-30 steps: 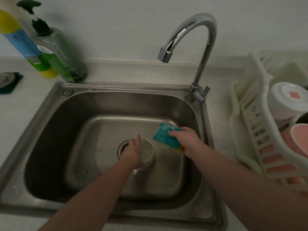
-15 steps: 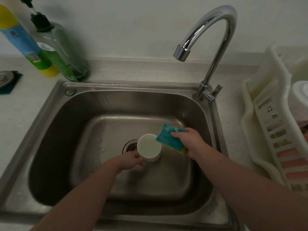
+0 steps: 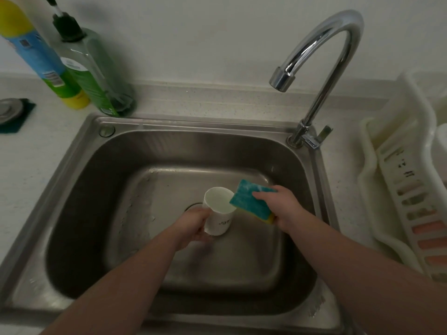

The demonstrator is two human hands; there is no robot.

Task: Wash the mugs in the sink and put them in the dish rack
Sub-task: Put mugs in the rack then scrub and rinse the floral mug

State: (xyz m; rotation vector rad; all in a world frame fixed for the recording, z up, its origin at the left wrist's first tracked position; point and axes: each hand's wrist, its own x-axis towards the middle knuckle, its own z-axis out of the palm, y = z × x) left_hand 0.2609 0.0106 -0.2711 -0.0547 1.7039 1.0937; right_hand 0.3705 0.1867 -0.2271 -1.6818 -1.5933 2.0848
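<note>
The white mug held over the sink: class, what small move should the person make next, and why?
Probably push the sponge into the white mug and scrub. The left hand holds the mug tilted with its mouth open, and the right hand has the sponge at the rim; the faucet runs no water.

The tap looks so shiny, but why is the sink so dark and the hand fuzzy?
Head view: the curved chrome tap catches bright glare, the steel sink has shadowed walls, the left hand under the white mug is motion-blurred, and the wide lens bends the white plastic dish rack.
</note>
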